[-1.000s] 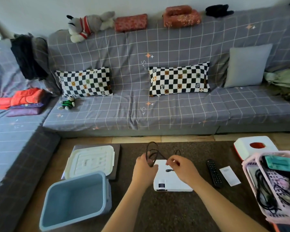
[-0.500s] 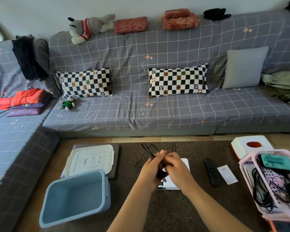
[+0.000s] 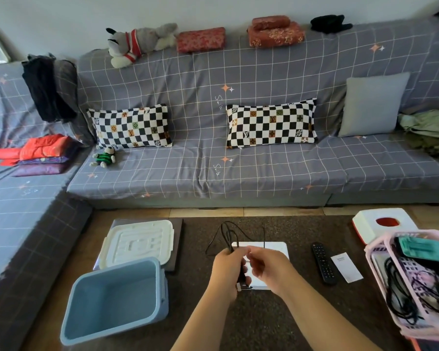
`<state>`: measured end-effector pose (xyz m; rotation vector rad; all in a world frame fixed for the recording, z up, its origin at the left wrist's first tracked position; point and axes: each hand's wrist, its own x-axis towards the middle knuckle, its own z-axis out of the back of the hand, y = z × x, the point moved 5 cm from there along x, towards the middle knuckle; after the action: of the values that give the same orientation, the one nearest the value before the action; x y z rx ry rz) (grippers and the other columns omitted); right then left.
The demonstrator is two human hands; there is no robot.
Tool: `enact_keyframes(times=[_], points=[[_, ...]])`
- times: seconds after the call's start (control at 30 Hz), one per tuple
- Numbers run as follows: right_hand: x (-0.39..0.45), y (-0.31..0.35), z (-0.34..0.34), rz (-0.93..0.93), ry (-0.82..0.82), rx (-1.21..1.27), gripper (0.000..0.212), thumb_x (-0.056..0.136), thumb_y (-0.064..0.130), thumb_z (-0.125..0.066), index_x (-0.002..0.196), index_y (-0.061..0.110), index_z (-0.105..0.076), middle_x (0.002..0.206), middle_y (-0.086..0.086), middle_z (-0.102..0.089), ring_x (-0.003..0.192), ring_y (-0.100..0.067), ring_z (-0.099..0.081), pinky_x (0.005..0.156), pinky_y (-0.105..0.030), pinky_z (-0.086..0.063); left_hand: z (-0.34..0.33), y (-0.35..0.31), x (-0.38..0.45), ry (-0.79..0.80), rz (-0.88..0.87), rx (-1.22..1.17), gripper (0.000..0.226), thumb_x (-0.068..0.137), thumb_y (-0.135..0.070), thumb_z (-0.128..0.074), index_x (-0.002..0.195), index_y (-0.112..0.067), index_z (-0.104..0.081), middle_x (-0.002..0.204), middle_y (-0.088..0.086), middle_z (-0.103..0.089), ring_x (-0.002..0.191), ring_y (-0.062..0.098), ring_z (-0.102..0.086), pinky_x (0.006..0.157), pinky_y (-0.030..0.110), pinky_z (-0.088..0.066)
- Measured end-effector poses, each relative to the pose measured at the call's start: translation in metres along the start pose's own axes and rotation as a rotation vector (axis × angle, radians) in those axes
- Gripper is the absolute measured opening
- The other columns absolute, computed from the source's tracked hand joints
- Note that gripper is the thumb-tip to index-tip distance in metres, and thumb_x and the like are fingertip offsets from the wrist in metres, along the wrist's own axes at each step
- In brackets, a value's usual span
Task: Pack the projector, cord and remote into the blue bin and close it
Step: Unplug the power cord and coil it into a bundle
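Cord (image 3: 230, 235): black, gathered into loose loops that stand up from the left hand (image 3: 228, 271), which grips the bundle in curled fingers; a plug end pokes out below the fist. Right hand (image 3: 266, 267) just beside it, fingers curled toward the cord as if pinching a strand, though the contact itself is hard to make out. Both hands hover over the white projector (image 3: 274, 248), which lies flat on the dark table (image 3: 264, 323), long side across the view.

Blue bin (image 3: 114, 300): open, nothing visible inside, to the left of the hands and slightly nearer the person. Left hand is the closer one to it; the path over the table between them looks clear. The bin's rim nearest the hands is what the bundle must rise over.

White lid (image 3: 137, 243) lies flat just behind the bin. Remote (image 3: 323, 263) lies right of the projector, long axis pointing away from the person, nearer the right hand. Pink basket (image 3: 380, 282) crowds the right edge.
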<state>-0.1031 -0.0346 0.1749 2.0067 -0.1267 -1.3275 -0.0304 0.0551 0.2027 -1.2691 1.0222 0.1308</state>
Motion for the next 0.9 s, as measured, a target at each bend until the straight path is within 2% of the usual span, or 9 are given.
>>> enact_keyframes(times=[0.17,0.23,0.3,0.37,0.4,0.57,0.7,0.8,0.9], points=[[0.008,0.000,0.003,-0.105,-0.155,-0.508,0.027,0.087,0.018,-0.059,0.111,0.008,-0.052,0.090,-0.010,-0.055,0.080,-0.020,-0.054,0.066,-0.029,-0.046,0.012,0.010,0.002,-0.005,0.043,-0.135,0.014,0.084,-0.015,-0.064,0.095,-0.007,-0.068,0.075,0.009,-0.054,0.058,0.019,-0.048,0.039,0.024,-0.041],[0.005,-0.018,-0.004,-0.296,0.023,-0.298,0.032,0.088,0.019,-0.059,0.114,0.006,-0.045,0.104,-0.019,-0.058,0.090,-0.028,-0.059,0.073,-0.035,-0.051,0.017,0.011,0.002,-0.022,0.073,-0.195,0.018,0.084,-0.013,-0.063,0.100,-0.007,-0.067,0.078,0.011,-0.055,0.059,0.018,-0.049,0.041,0.025,-0.040],[0.000,-0.028,-0.019,-0.359,0.240,-0.064,0.027,0.092,0.016,-0.051,0.115,0.001,-0.048,0.095,-0.023,-0.066,0.075,-0.028,-0.064,0.072,-0.037,-0.053,0.022,0.013,0.002,-0.055,0.110,-0.147,0.019,0.084,-0.014,-0.063,0.102,-0.009,-0.063,0.078,0.012,-0.059,0.058,0.019,-0.053,0.045,0.026,-0.042],[0.002,-0.033,-0.029,-0.317,0.268,-0.005,0.023,0.092,0.009,-0.047,0.112,-0.001,-0.053,0.071,-0.018,-0.067,0.056,-0.025,-0.062,0.060,-0.032,-0.053,0.026,0.014,0.001,-0.075,0.135,-0.021,0.022,0.083,-0.017,-0.064,0.102,-0.008,-0.060,0.076,0.012,-0.062,0.056,0.019,-0.057,0.047,0.026,-0.046],[0.004,-0.036,-0.033,-0.292,0.229,-0.002,0.022,0.091,0.006,-0.047,0.111,-0.001,-0.054,0.071,-0.018,-0.067,0.060,-0.025,-0.063,0.061,-0.032,-0.053,0.027,0.013,0.001,-0.077,0.131,0.033,0.021,0.083,-0.019,-0.065,0.100,-0.008,-0.060,0.074,0.011,-0.063,0.056,0.019,-0.058,0.048,0.026,-0.048],[0.011,-0.040,-0.031,-0.139,0.049,0.042,0.017,0.087,0.002,-0.055,0.103,0.003,-0.060,0.093,-0.015,-0.067,0.090,-0.026,-0.061,0.075,-0.034,-0.051,0.027,0.006,0.003,-0.040,0.029,0.172,0.028,0.080,-0.018,-0.067,0.103,-0.006,-0.058,0.093,0.016,-0.068,0.073,0.025,-0.065,0.058,0.031,-0.050],[0.009,-0.019,-0.032,0.028,0.114,-0.035,0.034,0.085,-0.004,-0.050,0.114,0.009,-0.064,0.102,-0.011,-0.071,0.102,-0.023,-0.062,0.090,-0.035,-0.043,0.033,0.012,0.003,0.032,0.020,0.296,0.011,0.076,-0.015,-0.070,0.081,-0.006,-0.066,0.060,0.005,-0.057,0.045,0.015,-0.049,0.045,0.025,-0.041],[0.004,-0.011,-0.031,0.124,0.088,-0.222,0.036,0.081,-0.001,-0.048,0.099,0.020,-0.071,0.111,-0.010,-0.068,0.112,-0.024,-0.056,0.095,-0.036,-0.039,0.038,0.013,0.002,-0.029,-0.020,0.388,0.018,0.077,-0.023,-0.069,0.080,-0.006,-0.071,0.062,0.002,-0.061,0.050,0.016,-0.051,0.050,0.025,-0.040],[0.001,-0.003,-0.034,0.244,0.062,-0.334,0.033,0.086,0.003,-0.047,0.091,0.027,-0.070,0.114,0.000,-0.066,0.111,-0.017,-0.054,0.089,-0.031,-0.040,0.032,0.012,-0.001,-0.039,-0.111,0.418,0.033,0.086,-0.034,-0.059,0.059,-0.017,-0.067,0.059,-0.003,-0.066,0.059,0.015,-0.056,0.061,0.027,-0.043]])
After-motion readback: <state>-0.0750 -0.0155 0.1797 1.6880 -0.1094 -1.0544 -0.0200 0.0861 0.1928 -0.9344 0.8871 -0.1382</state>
